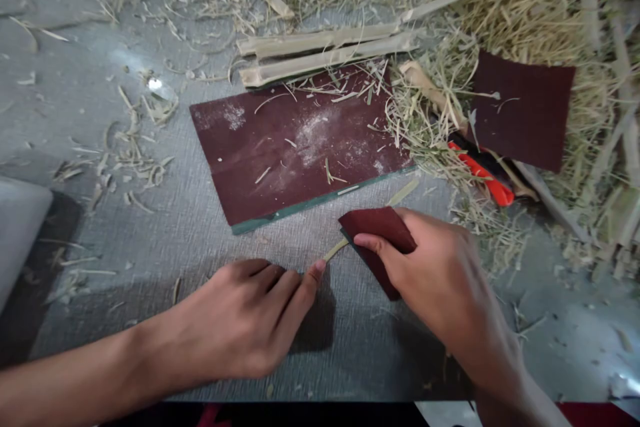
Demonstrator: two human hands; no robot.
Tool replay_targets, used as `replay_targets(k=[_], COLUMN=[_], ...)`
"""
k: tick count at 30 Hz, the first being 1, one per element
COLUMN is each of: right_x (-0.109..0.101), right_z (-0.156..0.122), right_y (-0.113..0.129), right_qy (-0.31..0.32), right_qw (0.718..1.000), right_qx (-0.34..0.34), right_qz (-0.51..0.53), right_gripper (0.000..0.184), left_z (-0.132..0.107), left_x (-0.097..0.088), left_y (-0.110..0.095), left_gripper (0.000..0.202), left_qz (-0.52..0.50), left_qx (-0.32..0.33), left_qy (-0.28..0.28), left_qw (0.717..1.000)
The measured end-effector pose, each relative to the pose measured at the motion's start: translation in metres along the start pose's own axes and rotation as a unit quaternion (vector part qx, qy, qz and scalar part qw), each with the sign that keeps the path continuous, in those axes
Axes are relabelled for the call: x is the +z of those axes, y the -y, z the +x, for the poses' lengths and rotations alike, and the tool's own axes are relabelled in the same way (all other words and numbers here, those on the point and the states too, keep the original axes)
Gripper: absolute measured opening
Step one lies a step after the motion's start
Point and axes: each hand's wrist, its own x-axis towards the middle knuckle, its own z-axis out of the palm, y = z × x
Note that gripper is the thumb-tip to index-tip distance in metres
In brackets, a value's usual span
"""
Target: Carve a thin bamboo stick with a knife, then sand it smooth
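Observation:
Between thumb and fingers, my left hand (260, 313) pinches one end of a thin pale bamboo strip (336, 250). My right hand (435, 267) is closed on a folded piece of dark red sandpaper (377, 230). The strip passes into the sandpaper's fold, and a pale end (404, 193) shows beyond it. Just behind both hands lies a larger sheet of dark red sandpaper (280, 153), dusted with white powder and bits of shavings. The fingers under my right hand's sandpaper are hidden.
Split bamboo pieces (325, 50) rest along the large sheet's far edge. A heap of shavings (520, 13) fills the back right. Near it are another sandpaper square (525, 110) and a red-and-black handled tool (483, 170). A pale object (23, 227) stands at the left edge.

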Motion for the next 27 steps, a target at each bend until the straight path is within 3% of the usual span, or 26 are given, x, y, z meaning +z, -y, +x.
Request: replay_targets(k=[4, 9, 13, 17, 21, 25, 27], right_x=[-0.0014, 0.002, 0.0003, -0.0024, -0.0023, -0.0004, -0.0007], right_z=[0.0034, 0.0026, 0.0057, 0.0085, 0.0087, 0.0063, 0.007], right_y=[-0.006, -0.0039, -0.0058, -0.0068, -0.0048, -0.0018, -0.0026], right_qy=[-0.066, -0.044, -0.091, -0.033, -0.086, -0.024, -0.053], right_qw=[0.997, 0.998, 0.994, 0.996, 0.991, 0.996, 0.996], right_qx=[0.034, -0.017, -0.004, -0.037, -0.016, -0.065, -0.044], right_qz=[-0.037, -0.039, -0.067, -0.074, -0.099, -0.061, -0.066], right_gripper=[0.034, 0.036, 0.035, 0.031, 0.032, 0.03, 0.037], left_z=[-0.0011, -0.0024, -0.0016, -0.0002, 0.0011, 0.0002, -0.0005], left_x=[0.0008, 0.0015, 0.0015, 0.0021, 0.0015, 0.0017, 0.0023], left_y=[-0.0001, -0.0011, -0.001, -0.0011, -0.0014, -0.0015, -0.0015], left_gripper=[0.031, 0.031, 0.031, 0.031, 0.031, 0.031, 0.031], left_qz=[0.01, 0.002, 0.008, 0.003, 0.01, -0.001, -0.001], left_qx=[0.004, 0.004, 0.008, 0.004, -0.001, 0.0, -0.004], left_qy=[0.002, 0.008, 0.007, -0.002, -0.004, -0.003, 0.001], left_qw=[1.0, 1.0, 1.0, 1.0, 1.0, 1.0, 1.0])
